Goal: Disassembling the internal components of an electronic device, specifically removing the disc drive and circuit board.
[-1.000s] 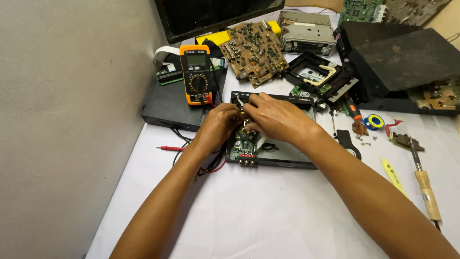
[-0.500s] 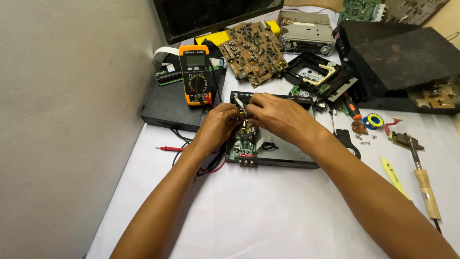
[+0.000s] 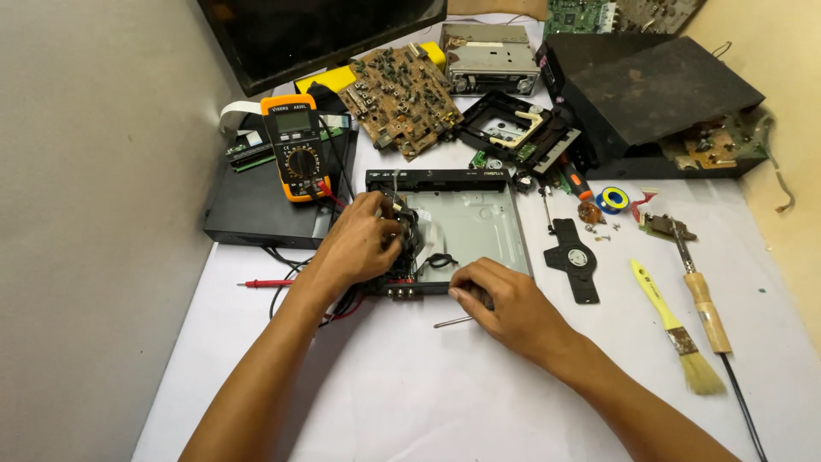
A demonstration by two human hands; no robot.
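- Fingers of the left hand (image 3: 363, 244) curl over a small circuit board (image 3: 400, 257) in the flat metal chassis (image 3: 466, 224).
- Right hand (image 3: 505, 304) — fingertips pinch a thin steel screwdriver (image 3: 451, 322) on white cloth (image 3: 445, 393).

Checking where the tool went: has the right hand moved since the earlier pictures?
Yes. The right hand has come off the board by the left hand, toward the person, to the chassis front edge beside a thin metal tool.

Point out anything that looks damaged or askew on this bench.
The black case at the top right sits tilted on its base, with a circuit board showing beneath its raised edge. Small screws lie loose beside the opened metal chassis that the left hand grips.
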